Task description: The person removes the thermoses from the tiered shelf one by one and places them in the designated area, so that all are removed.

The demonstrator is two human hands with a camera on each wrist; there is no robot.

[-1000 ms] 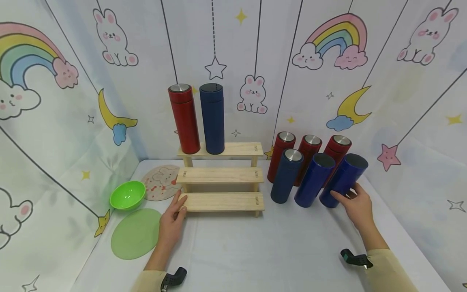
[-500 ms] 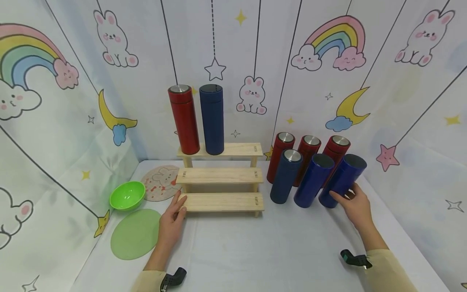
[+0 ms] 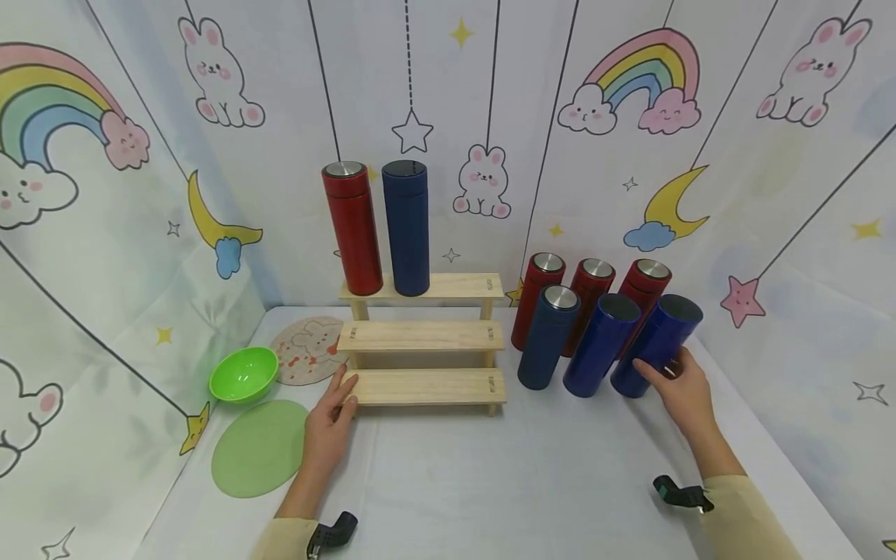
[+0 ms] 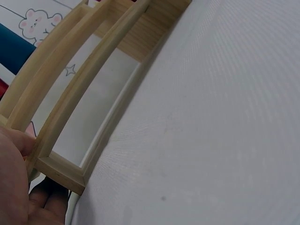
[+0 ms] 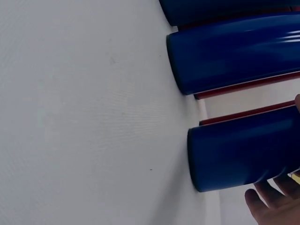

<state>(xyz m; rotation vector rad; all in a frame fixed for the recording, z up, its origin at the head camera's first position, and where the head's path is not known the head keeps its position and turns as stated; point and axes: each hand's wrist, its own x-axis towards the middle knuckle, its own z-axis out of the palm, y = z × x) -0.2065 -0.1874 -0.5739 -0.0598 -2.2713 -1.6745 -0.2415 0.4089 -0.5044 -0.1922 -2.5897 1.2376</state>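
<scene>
A blue bottle (image 3: 652, 342) held at the right of the frame, a wooden rack (image 3: 420, 336) touched at centre left.
Nearest, left of lower centre, the left hand (image 3: 327, 426) is laid with relaxed fingers against the left end of the lowest shelf (image 3: 430, 386); light pressure there should probably be enough for steadying. At right, the bottle is pinched between the thumb and fingers of the right hand (image 3: 682, 390); whether its base is lifted cannot be told. An upright, even grip would seem best, so that the neighbouring blue bottle (image 3: 602, 346) and the red bottle (image 3: 645, 284) just behind are not knocked. Farther back, upper centre, two bottles (image 3: 353, 233) are stood on the top shelf (image 3: 458, 286).
</scene>
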